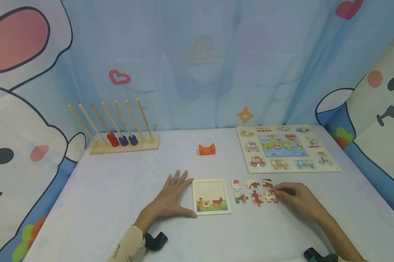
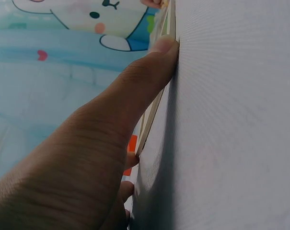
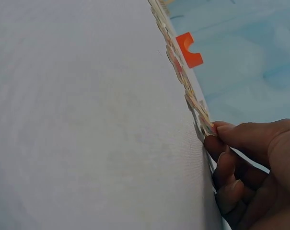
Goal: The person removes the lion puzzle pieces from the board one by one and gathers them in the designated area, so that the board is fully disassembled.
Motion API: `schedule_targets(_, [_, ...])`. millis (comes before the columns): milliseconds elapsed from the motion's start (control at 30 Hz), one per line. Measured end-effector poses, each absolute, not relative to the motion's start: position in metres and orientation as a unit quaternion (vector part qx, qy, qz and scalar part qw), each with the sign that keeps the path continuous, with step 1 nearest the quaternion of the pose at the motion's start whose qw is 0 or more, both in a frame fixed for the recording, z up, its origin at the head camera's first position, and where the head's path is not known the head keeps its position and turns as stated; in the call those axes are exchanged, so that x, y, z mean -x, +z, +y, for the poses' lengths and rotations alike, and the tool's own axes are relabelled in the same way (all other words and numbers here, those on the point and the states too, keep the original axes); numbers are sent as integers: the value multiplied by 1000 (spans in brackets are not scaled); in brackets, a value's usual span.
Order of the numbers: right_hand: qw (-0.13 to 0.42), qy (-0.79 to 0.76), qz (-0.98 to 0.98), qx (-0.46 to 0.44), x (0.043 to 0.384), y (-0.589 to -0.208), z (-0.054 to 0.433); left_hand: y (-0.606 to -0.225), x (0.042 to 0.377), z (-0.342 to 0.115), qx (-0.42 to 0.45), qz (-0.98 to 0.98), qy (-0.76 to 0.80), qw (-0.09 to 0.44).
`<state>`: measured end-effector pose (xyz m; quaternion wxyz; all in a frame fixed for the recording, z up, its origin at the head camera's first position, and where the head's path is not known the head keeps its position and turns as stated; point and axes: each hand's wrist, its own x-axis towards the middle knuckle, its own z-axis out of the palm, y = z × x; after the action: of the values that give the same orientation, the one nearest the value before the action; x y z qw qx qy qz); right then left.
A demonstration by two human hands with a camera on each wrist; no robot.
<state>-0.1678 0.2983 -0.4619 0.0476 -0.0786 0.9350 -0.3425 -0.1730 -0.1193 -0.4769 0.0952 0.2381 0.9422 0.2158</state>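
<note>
Splayed left hand should lightly steady the square pale-wood tray, lower centre, while the right hand pinches a yellow-brown jigsaw piece.

On a white worktop, the person's bare left grip has spread fingers, index and thumb touching the left edge of a pale square wooden puzzle tray. The bare right grip pinches a small printed jigsaw piece beside other loose multicoloured jigsaw pieces. Farther back are a pale wooden peg rack with red and dark-blue beads, a notched orange block and a rectangular illustrated puzzle board.
</note>
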Motion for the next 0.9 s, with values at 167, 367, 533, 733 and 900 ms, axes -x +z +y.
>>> schedule_targets(167, [48,-335,937,81,168,-460,297,-477,173,-120,-239,941,221,95])
schedule_targets(367, [49,-338,936,80,169,-460,296,-477,173,-120,-238,941,221,95])
schedule_targets(533, [46,-345,934,80,169,-461,296,-476,172,-120,-239,940,226,94])
schedule_targets(733, [41,-337,937,77,169,-463,297,-476,172,-120,-239,940,224,97])
schedule_targets(900, [39,-335,938,76,169,-463,296,-476,172,-120,-240,940,223,94])
